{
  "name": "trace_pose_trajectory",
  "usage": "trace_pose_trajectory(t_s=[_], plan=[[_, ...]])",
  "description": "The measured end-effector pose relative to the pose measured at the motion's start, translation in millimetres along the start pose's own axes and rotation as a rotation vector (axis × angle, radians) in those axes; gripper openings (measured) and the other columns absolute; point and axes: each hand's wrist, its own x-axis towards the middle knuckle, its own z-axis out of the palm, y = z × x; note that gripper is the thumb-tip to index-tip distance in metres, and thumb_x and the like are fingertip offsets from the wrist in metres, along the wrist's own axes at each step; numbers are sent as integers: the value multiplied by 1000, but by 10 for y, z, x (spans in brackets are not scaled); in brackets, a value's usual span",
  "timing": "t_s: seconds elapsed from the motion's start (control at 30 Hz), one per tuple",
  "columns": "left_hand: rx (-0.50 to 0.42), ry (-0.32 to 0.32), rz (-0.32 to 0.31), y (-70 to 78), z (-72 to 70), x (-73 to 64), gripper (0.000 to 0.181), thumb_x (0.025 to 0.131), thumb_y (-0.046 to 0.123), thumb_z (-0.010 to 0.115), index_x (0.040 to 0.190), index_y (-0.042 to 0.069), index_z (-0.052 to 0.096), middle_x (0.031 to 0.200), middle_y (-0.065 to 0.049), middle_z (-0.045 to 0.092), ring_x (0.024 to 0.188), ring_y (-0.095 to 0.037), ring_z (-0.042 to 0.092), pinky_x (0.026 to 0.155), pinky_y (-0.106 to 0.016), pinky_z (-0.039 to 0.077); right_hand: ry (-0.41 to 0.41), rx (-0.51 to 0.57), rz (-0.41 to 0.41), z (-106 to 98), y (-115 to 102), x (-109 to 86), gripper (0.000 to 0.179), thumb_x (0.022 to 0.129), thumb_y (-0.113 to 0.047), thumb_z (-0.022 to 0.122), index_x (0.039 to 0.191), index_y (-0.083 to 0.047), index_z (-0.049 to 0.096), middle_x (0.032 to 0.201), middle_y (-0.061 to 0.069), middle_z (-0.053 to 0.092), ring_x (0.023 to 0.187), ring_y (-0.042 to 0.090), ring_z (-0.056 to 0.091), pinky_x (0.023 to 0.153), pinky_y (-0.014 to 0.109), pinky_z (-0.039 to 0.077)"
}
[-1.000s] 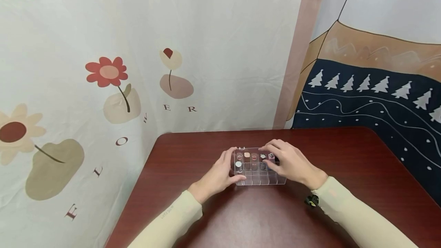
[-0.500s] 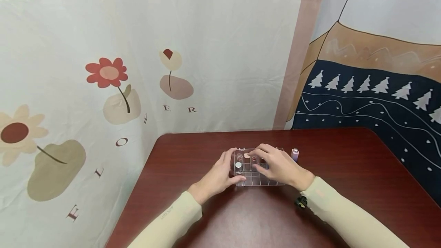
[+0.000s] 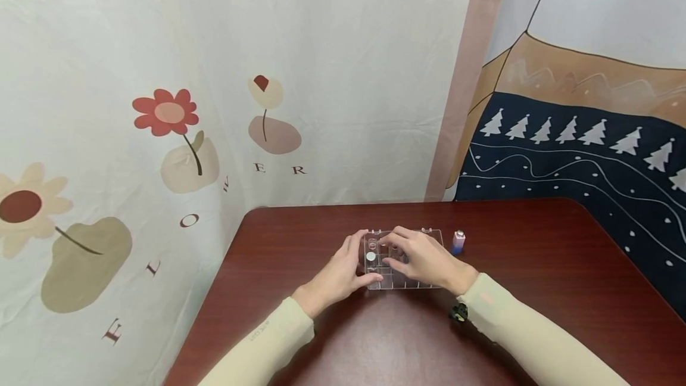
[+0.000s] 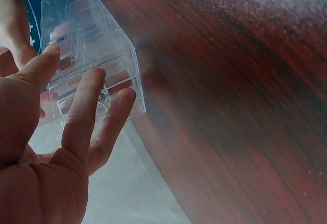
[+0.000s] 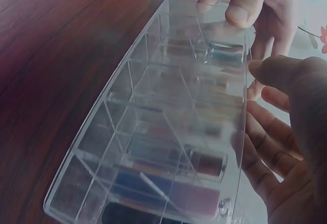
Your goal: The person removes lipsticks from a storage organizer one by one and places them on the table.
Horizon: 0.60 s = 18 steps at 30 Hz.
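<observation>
A clear plastic organizer (image 3: 395,280) with divided compartments sits on the dark red table. My left hand (image 3: 340,268) holds its left end, thumb along the front and fingers toward the back. Over the middle of the back row hovers my right hand (image 3: 426,260), hiding several tubes. Its thumb and fingers stand apart at the organizer's edge in the right wrist view, pinching nothing that I can see. A white round top (image 3: 371,257) shows in the left compartments. To the organizer's right stands a pink-and-blue lipstick-like tube (image 3: 458,242).
Behind the table (image 3: 300,237) hangs a pale cloth (image 3: 343,76) printed with flowers and letters. A dark cloth with white trees (image 3: 541,153) hangs at the right, close to the table's edge.
My right hand has moved left along the organizer, from its right end to the middle. The pink-and-blue tube now shows at the right. My left hand has stayed in place.
</observation>
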Motion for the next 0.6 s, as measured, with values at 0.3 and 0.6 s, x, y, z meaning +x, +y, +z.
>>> trace_pose_trajectory(t_s=[0.3,0.6], plan=[[-6,2,5,-8,-11,-5,103,100,33,96,174,-1,33,165,-31,55,139,-44,71,120,-56,61,-15,0,-25,75,-64,71,32,100,-19,95,128,-7,83,116,4,77,79,16,75,75,25,64],[-3,3,10,-16,-12,1,101,101,32,95,174,-1,33,164,-32,55,141,-46,71,121,-57,60,-42,-127,-11,143,-104,121,32,100,-26,95,126,-12,85,112,-1,77,77,8,67,71,26,62]])
